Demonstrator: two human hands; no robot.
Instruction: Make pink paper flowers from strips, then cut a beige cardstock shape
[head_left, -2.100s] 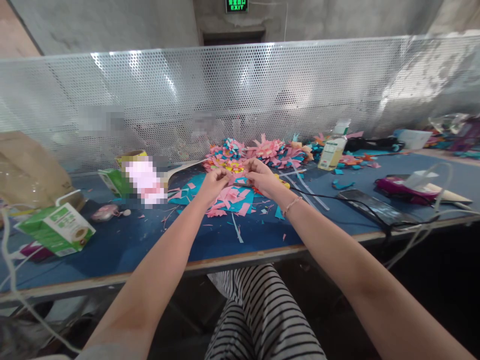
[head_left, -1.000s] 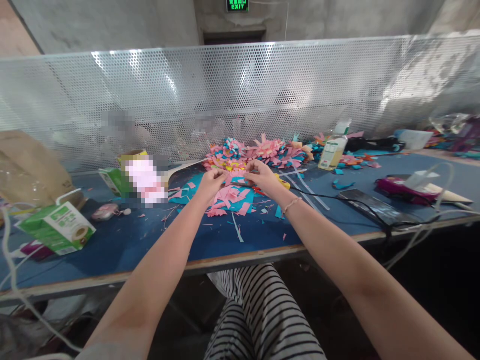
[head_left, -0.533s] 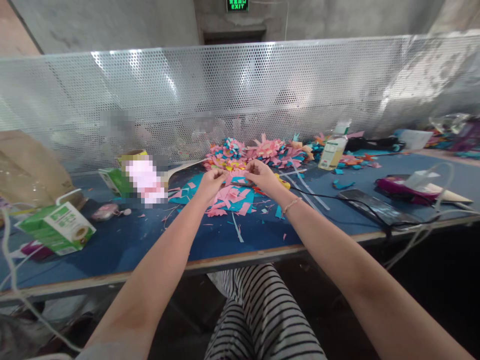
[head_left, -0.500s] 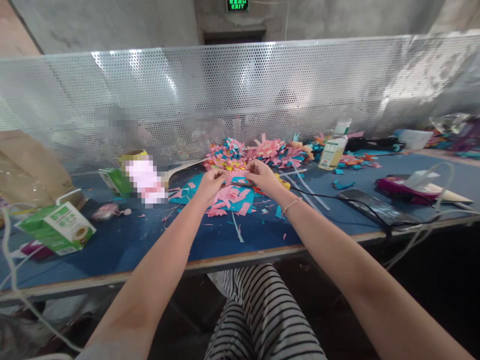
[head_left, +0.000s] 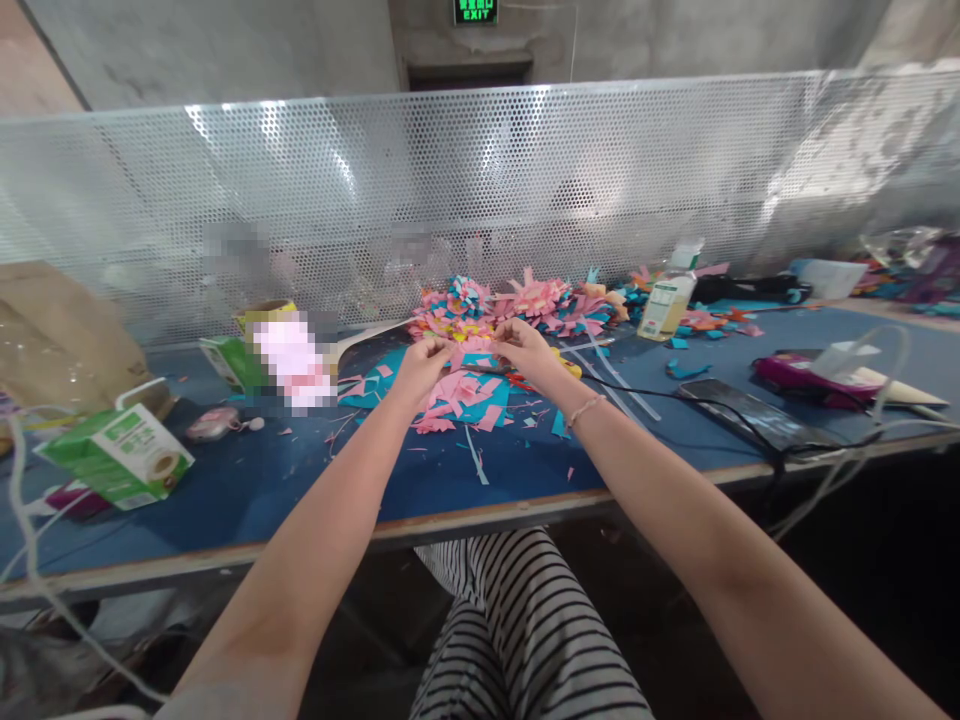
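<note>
My left hand (head_left: 425, 364) and my right hand (head_left: 520, 348) face each other over the blue table, a short gap apart. Between them stretches a pink paper piece (head_left: 471, 349), its ends pinched in the fingers of both hands. Below it lie pink paper scraps (head_left: 454, 392) on a blue sheet (head_left: 397, 372). Behind my hands is a heap of pink, blue and orange paper flowers (head_left: 532, 298). A yellow-handled tool (head_left: 568, 366) rests just right of my right hand, partly hidden by it.
A green and white carton (head_left: 124, 456) stands at left, near a paper bag (head_left: 67, 335). On the right are a bottle (head_left: 666, 300), a phone (head_left: 750, 412), a purple pouch (head_left: 810, 380) and cables. A perforated metal screen (head_left: 480, 180) rises behind the table.
</note>
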